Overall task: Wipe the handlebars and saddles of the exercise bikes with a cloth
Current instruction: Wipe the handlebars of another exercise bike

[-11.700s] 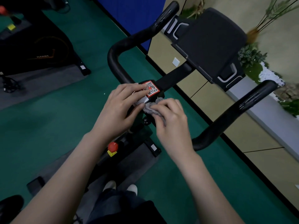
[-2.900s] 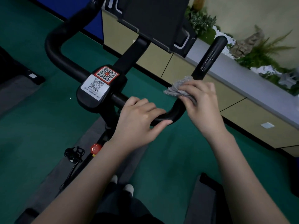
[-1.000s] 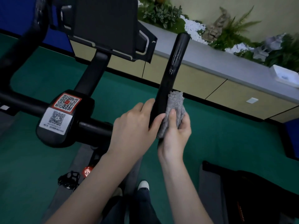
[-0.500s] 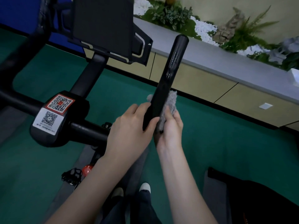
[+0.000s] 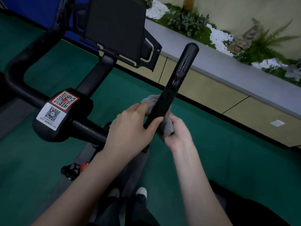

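The black handlebar's right arm (image 5: 178,75) rises from the middle of the head view toward the upper right. My left hand (image 5: 130,124) grips its lower part, thumb over the top. My right hand (image 5: 178,133) holds a grey cloth (image 5: 167,128) wrapped round the same arm from below; a corner of the cloth (image 5: 149,99) sticks out on the left side. The centre block with two QR stickers (image 5: 57,110) sits to the left, the bar's left arm (image 5: 27,62) curves up at far left. No saddle is in view.
A black tablet holder (image 5: 117,30) stands above the handlebar stem. Behind runs a grey ledge (image 5: 228,67) with plants and white pebbles over beige panels. Green floor lies below, with a pedal (image 5: 71,170), a red knob and my shoes near the bike's base.
My right hand with the cloth has slid down the handlebar arm toward its lower bend over the last second. My left hand keeps its grip just beside it.
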`<state>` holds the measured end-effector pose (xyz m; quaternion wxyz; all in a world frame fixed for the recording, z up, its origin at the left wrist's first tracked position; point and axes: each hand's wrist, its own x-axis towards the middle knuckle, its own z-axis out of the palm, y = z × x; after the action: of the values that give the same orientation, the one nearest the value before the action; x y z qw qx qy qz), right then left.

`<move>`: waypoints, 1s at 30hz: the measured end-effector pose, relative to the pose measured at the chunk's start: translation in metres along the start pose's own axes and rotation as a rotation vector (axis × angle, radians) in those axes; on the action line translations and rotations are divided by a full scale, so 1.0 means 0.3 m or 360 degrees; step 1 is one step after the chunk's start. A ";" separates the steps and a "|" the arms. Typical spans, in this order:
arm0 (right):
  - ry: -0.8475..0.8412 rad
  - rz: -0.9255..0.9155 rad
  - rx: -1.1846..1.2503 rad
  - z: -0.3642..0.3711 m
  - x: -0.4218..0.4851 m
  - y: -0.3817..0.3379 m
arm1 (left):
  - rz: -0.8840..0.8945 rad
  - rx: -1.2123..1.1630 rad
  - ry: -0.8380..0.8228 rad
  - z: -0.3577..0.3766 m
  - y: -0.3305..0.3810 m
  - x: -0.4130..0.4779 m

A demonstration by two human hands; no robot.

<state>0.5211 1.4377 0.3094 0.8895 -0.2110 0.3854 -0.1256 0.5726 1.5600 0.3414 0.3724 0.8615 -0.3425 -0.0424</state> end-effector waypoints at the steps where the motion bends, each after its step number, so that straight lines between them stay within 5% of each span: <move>1: -0.0033 0.0000 -0.0014 -0.009 -0.004 0.004 | 0.0001 -0.0006 0.0006 0.004 0.002 0.007; 8: 0.0214 -0.0901 -0.0116 0.031 -0.016 0.058 | -0.0026 -0.0054 0.0014 0.032 -0.010 0.038; 15: 0.0617 -0.1686 -0.0835 0.036 -0.014 0.072 | -0.0069 -0.0145 -0.0006 0.047 -0.027 0.050; 20: 0.0439 -0.2091 -0.1544 0.079 0.000 -0.054 | -0.0101 -0.0173 -0.0022 0.047 -0.025 0.056; 26: -0.0261 -0.2316 -0.2624 0.049 -0.021 -0.174 | -0.0167 -0.0206 -0.0104 0.041 -0.020 0.069; 30: -0.0131 -0.2513 -0.2717 0.085 0.018 -0.238 | -0.0196 -0.0214 -0.0127 0.039 -0.024 0.062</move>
<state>0.5394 1.3800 0.3554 0.1446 -0.9269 0.0769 -0.3376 0.5867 1.5447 0.3315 0.4121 0.8517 -0.2998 -0.1223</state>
